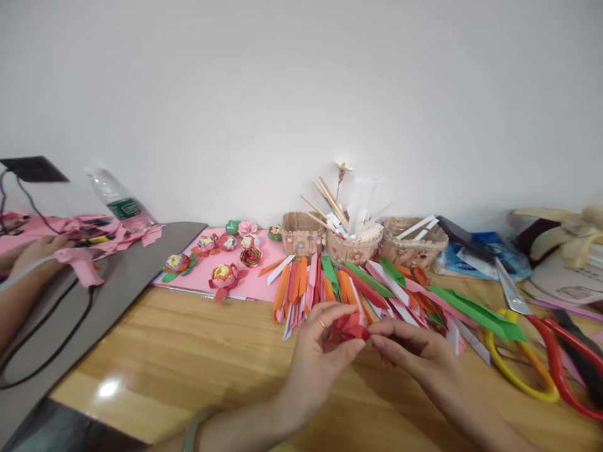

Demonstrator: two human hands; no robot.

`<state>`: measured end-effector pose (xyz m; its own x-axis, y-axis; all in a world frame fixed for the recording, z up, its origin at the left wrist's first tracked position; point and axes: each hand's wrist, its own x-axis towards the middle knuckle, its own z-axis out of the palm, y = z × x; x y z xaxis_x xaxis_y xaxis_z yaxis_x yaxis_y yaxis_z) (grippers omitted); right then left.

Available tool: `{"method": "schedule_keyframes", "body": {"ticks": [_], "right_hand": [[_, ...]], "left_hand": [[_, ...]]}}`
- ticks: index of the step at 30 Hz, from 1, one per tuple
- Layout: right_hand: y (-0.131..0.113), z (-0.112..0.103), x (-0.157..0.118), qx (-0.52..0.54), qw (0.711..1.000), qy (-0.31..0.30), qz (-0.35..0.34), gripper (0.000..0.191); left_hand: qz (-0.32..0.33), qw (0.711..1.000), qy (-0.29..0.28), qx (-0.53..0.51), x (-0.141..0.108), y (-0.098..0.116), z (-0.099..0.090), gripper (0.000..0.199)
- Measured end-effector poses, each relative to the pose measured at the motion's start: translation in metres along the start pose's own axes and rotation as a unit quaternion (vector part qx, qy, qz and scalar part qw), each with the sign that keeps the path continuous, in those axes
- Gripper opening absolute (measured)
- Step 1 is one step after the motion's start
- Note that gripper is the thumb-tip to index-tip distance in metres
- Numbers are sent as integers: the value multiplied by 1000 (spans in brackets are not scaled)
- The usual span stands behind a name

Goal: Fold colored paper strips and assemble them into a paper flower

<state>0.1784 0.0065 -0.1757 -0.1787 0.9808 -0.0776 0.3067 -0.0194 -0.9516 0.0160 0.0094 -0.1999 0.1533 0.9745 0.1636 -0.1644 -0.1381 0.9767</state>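
Note:
Above the wooden table (226,351), my left hand (325,351) is closed around a red and pink folded paper flower (349,325). Thumb and fingers of my right hand (409,348) pinch the flower's right edge. Part of the flower is hidden behind my fingers. Just beyond my hands lies a spread of folded paper strips (301,289) in orange, red, white, pink and green. To the left, several finished paper flowers (223,278) sit on a pink sheet (268,285).
Decorated baskets (304,235) stand by the wall, one holding sticks and white rolls. Red and yellow scissors (541,370) lie at the right. At the left, another person's hand (40,254) is near a pink glue gun (82,267) with a cable. A plastic bottle (120,201) leans behind.

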Motion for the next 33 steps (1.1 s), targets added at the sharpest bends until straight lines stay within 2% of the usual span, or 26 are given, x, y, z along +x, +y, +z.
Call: {"method": "schedule_keyframes", "body": {"ticks": [3,7,21,33], "right_hand": [[0,0,2,23,999,-11,35,26],[2,0,5,18,999,-19,41,31],[-7,-4,2,-75,995,-35,-53,27],[-12,-3,4,-67,998,-10,-9,33]], "left_hand": [[-3,1000,-4,-17,0,1,1,30],[-24,999,-15,-39,0,2,4,31],[-33,999,-6,-28,2,2,2,31],[-41,997,-37,-50,-1,0,1,32]]}}
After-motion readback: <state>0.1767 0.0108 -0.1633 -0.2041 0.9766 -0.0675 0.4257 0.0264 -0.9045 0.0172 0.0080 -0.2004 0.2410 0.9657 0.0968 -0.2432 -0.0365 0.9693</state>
